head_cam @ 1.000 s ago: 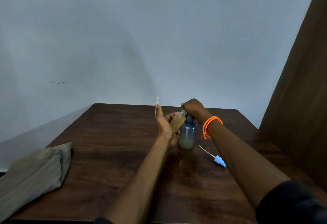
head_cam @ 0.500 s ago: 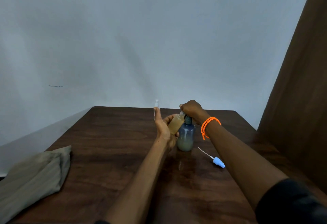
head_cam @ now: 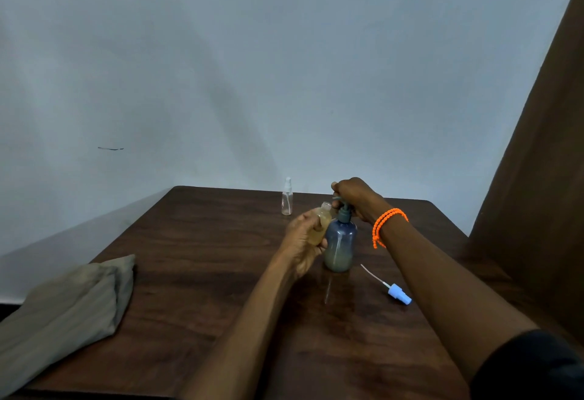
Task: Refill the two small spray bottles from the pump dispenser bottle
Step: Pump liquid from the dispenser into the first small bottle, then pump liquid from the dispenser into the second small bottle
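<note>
Pump dispenser bottle [head_cam: 339, 243], blue-grey and translucent with a band of cloudy liquid low in its body, stands upright on the brown wood counter [head_cam: 196, 273] near the far middle. The right hand [head_cam: 355, 194] sits closed over the pump head, covering it, with an orange bead bracelet [head_cam: 387, 225] on the wrist. The left hand [head_cam: 305, 236] is clamped around one small spray bottle [head_cam: 320, 225], which has no cap and already holds yellowish liquid; it is tilted so that its open neck sits just under the nozzle, right beside the dispenser's neck.

The step in hand looks like filling this first bottle, pump by pump. Whether liquid is flowing right now is too small to tell. The next move calls for a steady press while the open neck keeps to the nozzle, since the mouth is narrow and a miss would spill down the dispenser.

The blue spray cap [head_cam: 399, 293] with its thin dip tube lies on the counter to the right, apart from the bottles, ready to go back on. The second spray bottle [head_cam: 287, 198], clear and capped, stands farther back. It appears empty, so the task seems roughly half done at best. A folded olive cloth [head_cam: 66, 308] lies at the near left corner.
</note>
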Demonstrator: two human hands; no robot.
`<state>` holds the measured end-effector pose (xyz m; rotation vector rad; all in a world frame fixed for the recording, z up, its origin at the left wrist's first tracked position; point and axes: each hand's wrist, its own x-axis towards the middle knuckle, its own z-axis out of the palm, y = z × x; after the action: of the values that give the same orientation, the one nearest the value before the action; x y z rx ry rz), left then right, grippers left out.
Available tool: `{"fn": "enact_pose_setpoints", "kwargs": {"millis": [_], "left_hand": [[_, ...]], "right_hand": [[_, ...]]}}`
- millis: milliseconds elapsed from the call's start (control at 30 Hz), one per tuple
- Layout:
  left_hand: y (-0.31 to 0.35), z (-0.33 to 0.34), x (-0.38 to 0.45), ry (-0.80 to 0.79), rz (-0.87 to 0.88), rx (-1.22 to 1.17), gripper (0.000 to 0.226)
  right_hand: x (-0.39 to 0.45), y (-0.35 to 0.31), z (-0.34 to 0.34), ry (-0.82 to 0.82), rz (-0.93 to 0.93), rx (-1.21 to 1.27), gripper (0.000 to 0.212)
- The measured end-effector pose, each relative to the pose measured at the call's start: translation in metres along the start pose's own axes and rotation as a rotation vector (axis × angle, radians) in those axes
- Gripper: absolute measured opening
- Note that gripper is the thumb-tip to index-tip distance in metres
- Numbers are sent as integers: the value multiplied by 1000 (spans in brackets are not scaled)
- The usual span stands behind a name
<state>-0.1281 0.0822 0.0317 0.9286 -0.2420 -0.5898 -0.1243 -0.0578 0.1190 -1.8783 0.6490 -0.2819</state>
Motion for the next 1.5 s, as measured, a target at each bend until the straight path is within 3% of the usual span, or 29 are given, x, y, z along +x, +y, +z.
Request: {"fn": "enact_pose_setpoints", "kwargs": {"millis": [267, 400, 567, 867, 1000, 1200, 1267, 1333, 1500], "left_hand": [[-5, -20, 14, 49, 60, 53, 32], [0, -35, 26, 101, 191, 310, 42], [1, -43, 49, 139, 221, 650, 48], [-17, -53, 76, 130, 221, 770, 55], [0, -63, 79, 34, 177, 744, 83], [75, -99, 101, 120, 179, 660, 93], [83, -107, 117, 261, 242, 724, 78], [80, -112, 134, 351, 262, 871, 78], [54, -115, 167, 209, 184, 1087, 100]], "right_hand": [[2, 0, -3, -5, -7, 15, 13], [0, -2, -5, -14, -26, 3, 15], [0, -4, -4, -21, -37, 26, 16], [0, -4, -7, -52, -42, 14, 18], [0, -4, -10, -92, -23, -1, 25], [-1, -5, -15, -114, -27, 18, 49], [-1, -7, -17, -119, -32, 17, 56], [-4, -9, -19, -119, -33, 16, 61], [-8, -14, -35, -3, -89, -51, 69]]}}
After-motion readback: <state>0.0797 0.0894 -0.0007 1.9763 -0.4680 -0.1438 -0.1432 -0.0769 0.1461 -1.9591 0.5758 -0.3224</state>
